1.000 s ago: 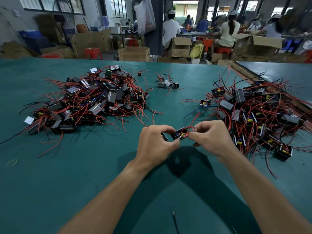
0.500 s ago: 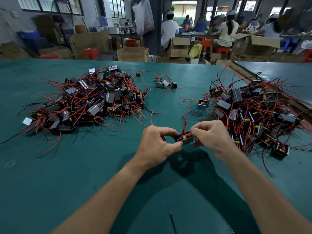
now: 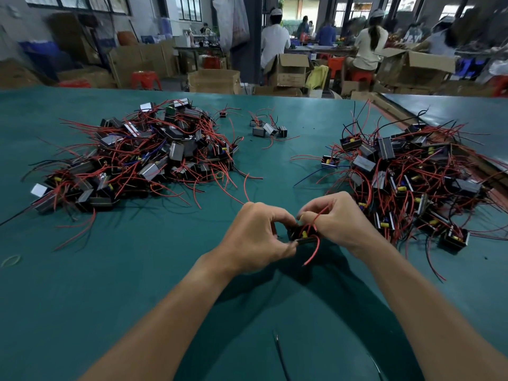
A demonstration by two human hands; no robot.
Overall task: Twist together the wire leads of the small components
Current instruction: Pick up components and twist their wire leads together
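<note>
Between two heaps of wired parts, a person is working on one small black component [image 3: 302, 234] low over the green surface [image 3: 132, 284]. I cannot tell whether it is touching the cloth. The left hand [image 3: 255, 237] is steadying it, its grip pinching the component's body between thumb and curled fingers. The right hand [image 3: 339, 221] is working just beside it, its grip pinching the red leads [image 3: 319, 215] at the fingertips above the part.

One loose lead [image 3: 316, 248] is dangling below the component, and to my eye it is likely to be left out of the twist unless it is gathered in. The thin wire may also slip from so fine a pinch, or kink where it leaves the body if it is turned too hard. The right wrist is sitting near the right heap [image 3: 412, 174], so stray strands there may snag and drag pieces along.

Across the surface, the left heap [image 3: 143, 160] is sprawling well apart from the hands, and a small cluster [image 3: 268, 130] is lying between the heaps farther back. A rubber band [image 3: 11, 260] is lying at the left edge, and a black wire [image 3: 280, 353] between the forearms. Beyond, cardboard boxes [image 3: 214, 81] and a red stool [image 3: 145, 79] are crowding the floor, and workers [image 3: 275, 42] are sitting with their backs turned.
</note>
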